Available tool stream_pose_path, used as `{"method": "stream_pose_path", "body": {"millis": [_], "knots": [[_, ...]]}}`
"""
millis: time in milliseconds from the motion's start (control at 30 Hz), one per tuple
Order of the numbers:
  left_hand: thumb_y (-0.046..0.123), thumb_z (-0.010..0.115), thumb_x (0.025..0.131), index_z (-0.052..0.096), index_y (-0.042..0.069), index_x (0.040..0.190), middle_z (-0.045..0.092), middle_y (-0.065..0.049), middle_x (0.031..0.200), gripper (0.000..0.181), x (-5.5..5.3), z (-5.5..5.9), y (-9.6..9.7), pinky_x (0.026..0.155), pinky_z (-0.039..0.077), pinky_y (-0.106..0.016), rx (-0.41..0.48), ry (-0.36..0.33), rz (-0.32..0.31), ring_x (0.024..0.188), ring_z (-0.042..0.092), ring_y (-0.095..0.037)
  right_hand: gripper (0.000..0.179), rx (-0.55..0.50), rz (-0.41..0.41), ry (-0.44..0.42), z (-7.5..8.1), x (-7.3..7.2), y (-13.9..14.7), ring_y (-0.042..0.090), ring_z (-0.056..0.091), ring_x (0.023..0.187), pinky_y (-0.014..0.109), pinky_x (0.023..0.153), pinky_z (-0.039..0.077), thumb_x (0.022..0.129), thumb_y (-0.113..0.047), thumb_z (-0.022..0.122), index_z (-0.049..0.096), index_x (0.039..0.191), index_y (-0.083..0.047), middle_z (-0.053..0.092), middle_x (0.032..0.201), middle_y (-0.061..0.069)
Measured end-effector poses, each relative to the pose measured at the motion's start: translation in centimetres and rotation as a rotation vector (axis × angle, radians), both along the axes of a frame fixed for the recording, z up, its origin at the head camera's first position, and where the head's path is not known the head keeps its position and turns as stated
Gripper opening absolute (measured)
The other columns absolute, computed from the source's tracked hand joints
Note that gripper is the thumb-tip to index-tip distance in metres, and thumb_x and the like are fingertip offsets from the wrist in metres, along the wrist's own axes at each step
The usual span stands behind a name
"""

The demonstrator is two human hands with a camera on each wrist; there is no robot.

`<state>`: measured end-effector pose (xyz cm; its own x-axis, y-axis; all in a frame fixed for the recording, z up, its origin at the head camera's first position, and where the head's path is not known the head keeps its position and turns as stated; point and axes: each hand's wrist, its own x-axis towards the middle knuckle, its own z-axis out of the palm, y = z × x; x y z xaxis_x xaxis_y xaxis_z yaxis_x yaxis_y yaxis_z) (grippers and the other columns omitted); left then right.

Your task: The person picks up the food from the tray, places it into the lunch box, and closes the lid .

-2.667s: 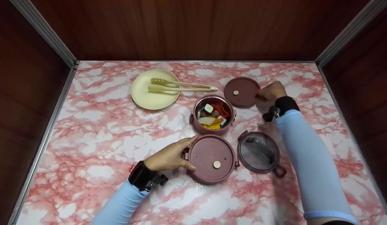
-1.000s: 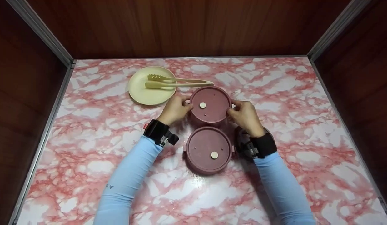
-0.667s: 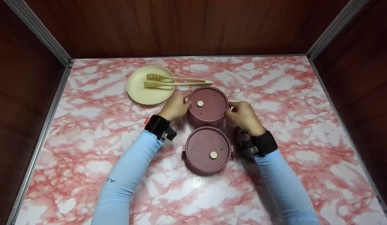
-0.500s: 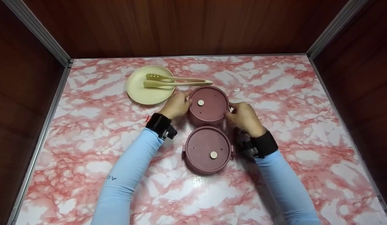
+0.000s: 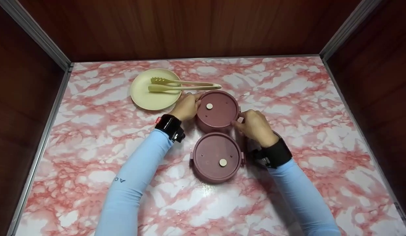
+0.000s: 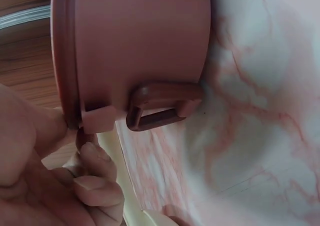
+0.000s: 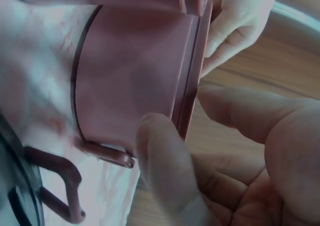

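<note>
At the back stands a mauve pot [image 6: 145, 41] with its reddish-brown lid [image 5: 221, 113] on top; a small pale knob sits on the lid. My left hand [image 5: 185, 107] pinches the left edge of this lid, its thumb on the rim and a finger under it by the small tab. On the opposite side my right hand [image 5: 255, 126] holds the lid's edge, thumb at the rim and index finger against the pot wall. What lies inside the pot is covered. Directly in front is a second mauve pot [image 5: 212, 152], its lid on and neither hand touching it.
A pale yellow plate [image 5: 140, 93] lies at the back left, with tongs [image 5: 201, 88] across it reaching almost to the back pot. Under my right wrist, a pan with a dark glass lid [image 7: 12, 166] is mostly hidden. Dark wooden walls enclose the marbled table [image 5: 91, 157].
The reddish-brown lid has come from the right onto the back pot. My left hand has left the front pot for this lid. Since one second ago, the lid has turned slightly clockwise.
</note>
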<state>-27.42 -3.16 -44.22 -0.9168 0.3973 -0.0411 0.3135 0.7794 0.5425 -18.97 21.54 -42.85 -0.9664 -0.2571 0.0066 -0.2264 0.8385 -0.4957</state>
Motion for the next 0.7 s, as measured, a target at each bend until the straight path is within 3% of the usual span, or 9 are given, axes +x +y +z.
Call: {"method": "stream_pose_path", "body": {"millis": [167, 267, 333, 400, 500, 600, 700], "knots": [[0.021, 0.049, 0.105, 0.050, 0.014, 0.146, 0.061, -0.019, 0.121, 0.042, -0.1, -0.3, -0.3, 0.110, 0.033, -0.041, 0.029, -0.015, 0.005, 0.112, 0.054, -0.031, 0.035, 0.061, -0.027, 0.056, 1.0, -0.8, 0.8, 0.027, 0.068, 0.068, 0.044, 0.064, 0.053, 0.083, -0.033, 0.082, 0.077, 0.100, -0.003, 0.073, 0.076, 0.011], [0.036, 0.053, 0.103, 0.046, 0.011, 0.148, 0.049, -0.021, 0.140, 0.052, 0.1, -0.2, -0.7, 0.115, 0.027, -0.042, 0.051, -0.035, -0.003, 0.130, 0.044, -0.033, 0.051, 0.070, 0.017, 0.116, 1.9, -2.4, 1.2, 0.031, 0.068, 0.080, 0.047, 0.068, 0.054, 0.074, -0.032, 0.088, 0.073, 0.113, -0.003, 0.072, 0.094, 0.016], [0.050, 0.061, 0.096, 0.040, 0.010, 0.151, 0.037, -0.021, 0.152, 0.072, 0.2, -0.1, -0.9, 0.118, 0.020, -0.044, 0.032, -0.047, -0.031, 0.140, 0.032, -0.036, 0.070, 0.099, 0.119, 0.116, 2.2, -4.0, 1.4, 0.033, 0.065, 0.092, 0.048, 0.078, 0.054, 0.070, -0.031, 0.090, 0.065, 0.129, -0.004, 0.067, 0.108, 0.018], [0.062, 0.069, 0.084, 0.030, 0.008, 0.155, 0.025, -0.022, 0.158, 0.098, 0.6, 0.1, -1.1, 0.119, 0.012, -0.047, -0.002, -0.071, -0.070, 0.145, 0.021, -0.040, 0.090, 0.144, 0.236, 0.063, 2.4, -5.5, 1.5, 0.035, 0.058, 0.111, 0.049, 0.091, 0.050, 0.067, -0.033, 0.092, 0.052, 0.144, -0.008, 0.058, 0.127, 0.019], [0.067, 0.077, 0.071, 0.016, 0.002, 0.157, 0.017, -0.022, 0.161, 0.124, 0.9, 0.1, -0.9, 0.119, 0.008, -0.050, -0.056, -0.089, -0.145, 0.147, 0.015, -0.040, 0.110, 0.219, 0.382, -0.056, 2.1, -7.4, 1.5, 0.036, 0.041, 0.134, 0.049, 0.108, 0.037, 0.066, -0.036, 0.093, 0.034, 0.154, -0.009, 0.040, 0.149, 0.019], [0.065, 0.082, 0.068, 0.008, -0.002, 0.157, 0.015, -0.022, 0.161, 0.134, 1.0, -0.2, -0.6, 0.119, 0.015, -0.045, -0.053, -0.127, -0.178, 0.147, 0.018, -0.036, 0.116, 0.267, 0.434, -0.163, 1.7, -8.4, 1.3, 0.035, 0.029, 0.143, 0.047, 0.114, 0.030, 0.067, -0.037, 0.092, 0.024, 0.157, -0.007, 0.029, 0.158, 0.018], [0.061, 0.085, 0.066, 0.008, -0.004, 0.156, 0.023, -0.023, 0.159, 0.135, 1.0, -0.2, -0.4, 0.117, 0.024, -0.038, -0.051, -0.136, -0.178, 0.144, 0.028, -0.032, 0.118, 0.284, 0.414, -0.236, 1.7, -8.9, 1.0, 0.035, 0.029, 0.143, 0.046, 0.114, 0.029, 0.068, -0.034, 0.092, 0.020, 0.157, -0.004, 0.028, 0.158, 0.018]]}}
